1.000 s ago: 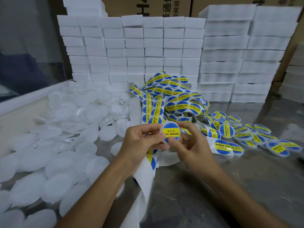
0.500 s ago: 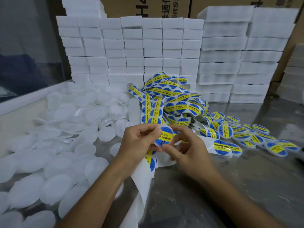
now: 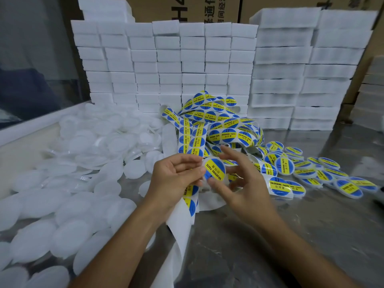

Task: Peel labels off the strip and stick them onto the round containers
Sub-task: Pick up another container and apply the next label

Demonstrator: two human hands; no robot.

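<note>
hands holding labelled container, label strip behind

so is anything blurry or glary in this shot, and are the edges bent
Head view: the right hand is motion-smeared at the fingers, while the left hand and the labelled container stay fairly sharp; soft glare lies on the metal table; the wide lens bows the white box stacks outward.

Bare table lies between unlabelled containers and labelled containers.
</note>
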